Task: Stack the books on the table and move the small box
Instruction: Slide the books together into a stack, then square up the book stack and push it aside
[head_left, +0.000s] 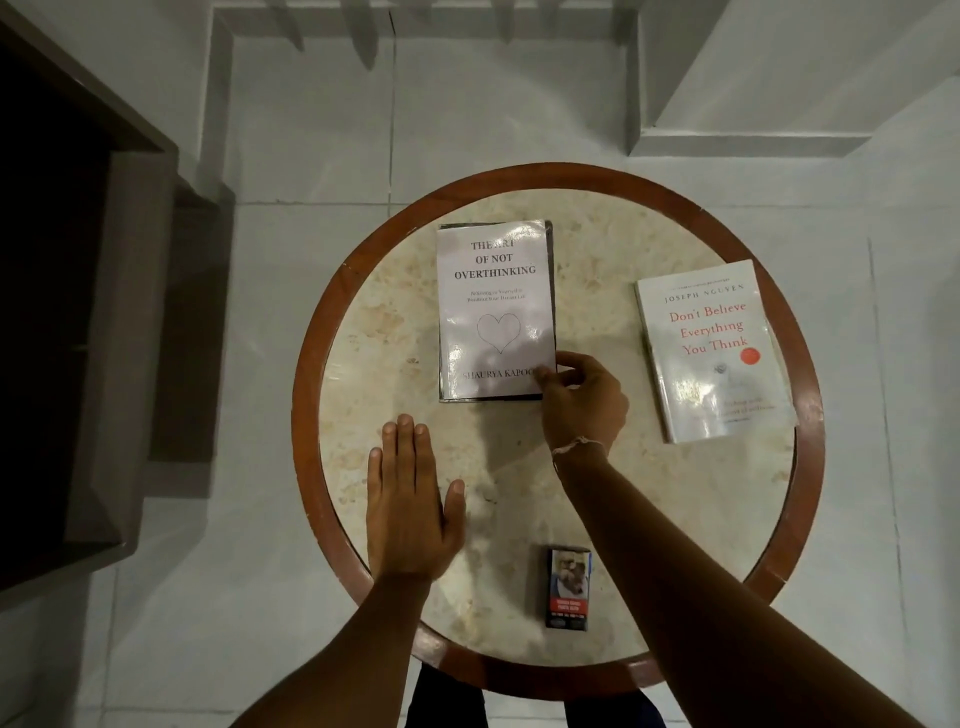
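A pale book titled "The Art of Not Overthinking" (493, 306) lies flat at the table's far middle, on top of a darker book whose edges show around it. My right hand (582, 400) pinches its near right corner between thumb and fingers. A second white book, "Don't Believe Everything You Think" (714, 353), lies alone at the right. The small dark box (568, 587) stands near the front edge, between my forearms. My left hand (410, 499) rests flat on the tabletop at the left, fingers together, holding nothing.
The round table (311, 364) has a marble top and a brown wooden rim. It stands on a pale tiled floor. A dark wooden cabinet (78, 312) stands to the left. White steps (727, 119) rise at the back right.
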